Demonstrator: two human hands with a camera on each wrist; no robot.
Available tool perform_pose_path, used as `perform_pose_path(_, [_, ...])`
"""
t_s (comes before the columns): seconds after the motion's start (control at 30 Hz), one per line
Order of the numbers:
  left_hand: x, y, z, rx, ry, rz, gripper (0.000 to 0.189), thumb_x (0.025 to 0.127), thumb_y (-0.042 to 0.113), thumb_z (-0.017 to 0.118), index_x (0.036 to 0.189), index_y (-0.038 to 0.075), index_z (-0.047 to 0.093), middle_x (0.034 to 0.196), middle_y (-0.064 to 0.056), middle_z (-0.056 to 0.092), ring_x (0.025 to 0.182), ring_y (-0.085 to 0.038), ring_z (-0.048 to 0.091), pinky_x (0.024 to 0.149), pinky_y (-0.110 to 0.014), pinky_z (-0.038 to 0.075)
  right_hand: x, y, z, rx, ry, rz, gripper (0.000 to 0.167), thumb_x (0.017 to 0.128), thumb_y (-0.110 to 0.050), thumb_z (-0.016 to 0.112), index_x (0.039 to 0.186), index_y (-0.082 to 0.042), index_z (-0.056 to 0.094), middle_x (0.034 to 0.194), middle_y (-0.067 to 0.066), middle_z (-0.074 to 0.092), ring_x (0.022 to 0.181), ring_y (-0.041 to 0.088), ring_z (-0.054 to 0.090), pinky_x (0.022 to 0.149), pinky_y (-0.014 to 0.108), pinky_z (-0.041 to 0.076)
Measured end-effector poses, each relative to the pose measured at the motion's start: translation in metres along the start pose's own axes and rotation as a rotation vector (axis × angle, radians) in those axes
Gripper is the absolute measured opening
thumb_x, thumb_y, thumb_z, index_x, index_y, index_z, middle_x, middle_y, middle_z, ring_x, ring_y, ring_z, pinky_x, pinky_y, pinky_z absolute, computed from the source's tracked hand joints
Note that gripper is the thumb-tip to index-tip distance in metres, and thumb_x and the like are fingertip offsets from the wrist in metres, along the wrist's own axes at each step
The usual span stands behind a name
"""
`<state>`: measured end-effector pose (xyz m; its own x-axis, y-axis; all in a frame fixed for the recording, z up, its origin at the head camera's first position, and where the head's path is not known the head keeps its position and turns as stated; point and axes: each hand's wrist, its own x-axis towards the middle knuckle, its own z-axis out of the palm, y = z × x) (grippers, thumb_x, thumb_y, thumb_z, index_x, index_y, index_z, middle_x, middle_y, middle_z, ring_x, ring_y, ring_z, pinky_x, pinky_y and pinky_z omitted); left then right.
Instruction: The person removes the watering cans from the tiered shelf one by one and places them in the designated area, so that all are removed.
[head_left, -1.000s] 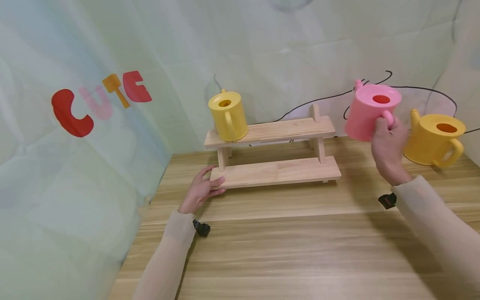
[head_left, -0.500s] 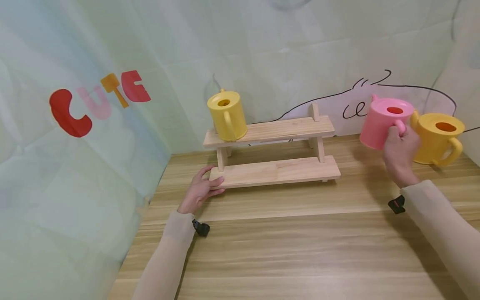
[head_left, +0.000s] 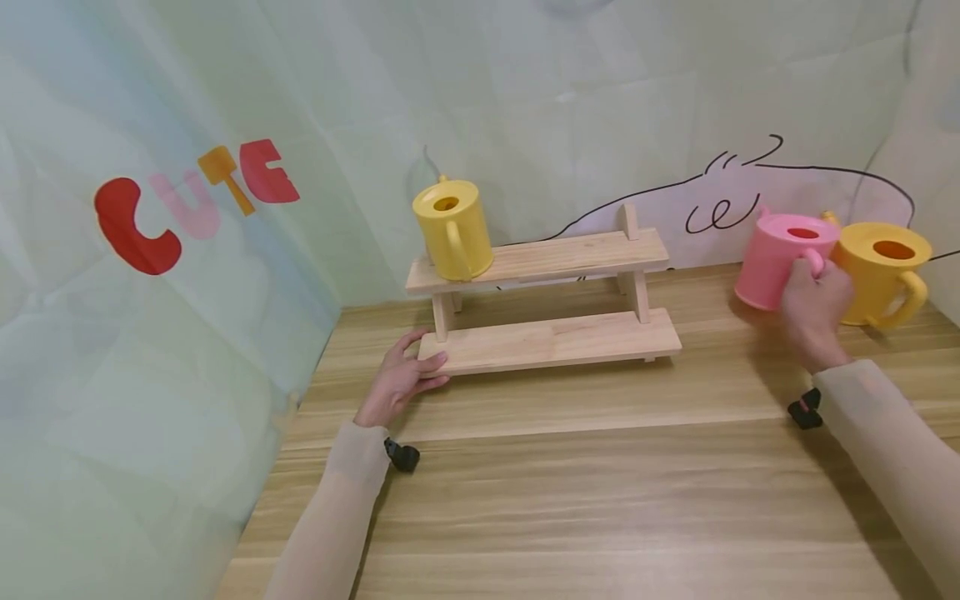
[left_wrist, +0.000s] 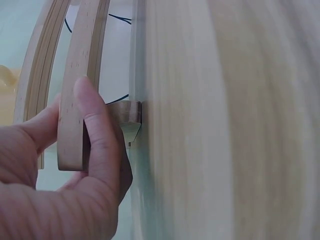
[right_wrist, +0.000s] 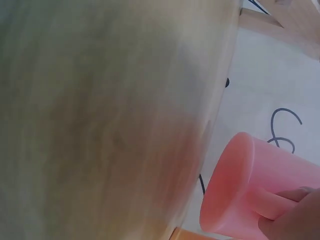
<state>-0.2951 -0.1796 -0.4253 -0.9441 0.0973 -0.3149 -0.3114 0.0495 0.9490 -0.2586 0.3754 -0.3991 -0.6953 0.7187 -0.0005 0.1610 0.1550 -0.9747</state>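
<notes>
A two-tier wooden shelf (head_left: 551, 343) stands at the back of the table. My left hand (head_left: 397, 379) grips the left end of its lower board (left_wrist: 74, 115), thumb on one face and fingers on the other. By its handle, my right hand (head_left: 817, 312) holds a pink watering can (head_left: 772, 262), close over the table at the right. The pink can overlaps an orange-yellow watering can (head_left: 877, 271) in the head view; its base faces the camera in the right wrist view. On the left of the upper board sits a lighter yellow watering can (head_left: 453, 233), handle toward me.
A printed cloth backdrop (head_left: 585, 125) with coloured letters (head_left: 142, 225) hangs behind and to the left of the wood-grain table (head_left: 570, 500). The shelf's upright post (head_left: 628, 222) rises at the upper board's right end.
My right hand has carried the pink watering can to the right and down, toward the orange-yellow one. The left hand stays on the shelf's end.
</notes>
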Motion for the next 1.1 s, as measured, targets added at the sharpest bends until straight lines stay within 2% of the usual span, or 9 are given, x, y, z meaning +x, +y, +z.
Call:
perform_pose_path(0.33, [-0.001,0.001,0.000,-0.003,0.006,-0.009,0.080,0.107,0.000,0.065,0.174,0.016,0.024,0.136,-0.020,0.050,0.089,-0.012,0.071,0.076,-0.021,0.070,0.001,0.002,-0.003,-0.029,0.003,-0.017,0.044,0.108,-0.030,0.041,0.066,-0.019,0.048,0.058,-0.016,0.039,0.063,0.007,0.044,0.048,0.019,0.033])
perform_pose_path(0.8, [0.000,-0.002,-0.001,-0.009,-0.002,-0.005,0.080,0.107,-0.001,0.065,0.174,0.014,0.023,0.129,-0.018,0.053,0.084,-0.011,0.072,0.076,-0.022,0.070,0.001,0.008,-0.010,-0.070,-0.014,-0.009,0.047,0.106,-0.034,0.043,0.061,-0.020,0.049,0.055,-0.016,0.039,0.061,0.008,0.043,0.048,0.022,0.032])
perform_pose_path(1.1, [-0.002,0.000,-0.001,-0.014,-0.005,-0.001,0.079,0.108,-0.001,0.063,0.174,0.015,0.023,0.127,-0.018,0.053,0.082,-0.010,0.073,0.075,-0.021,0.070,-0.004,0.006,-0.015,-0.090,-0.102,0.043,0.052,0.107,-0.036,0.042,0.056,-0.024,0.051,0.053,-0.015,0.041,0.065,0.010,0.044,0.050,0.023,0.035])
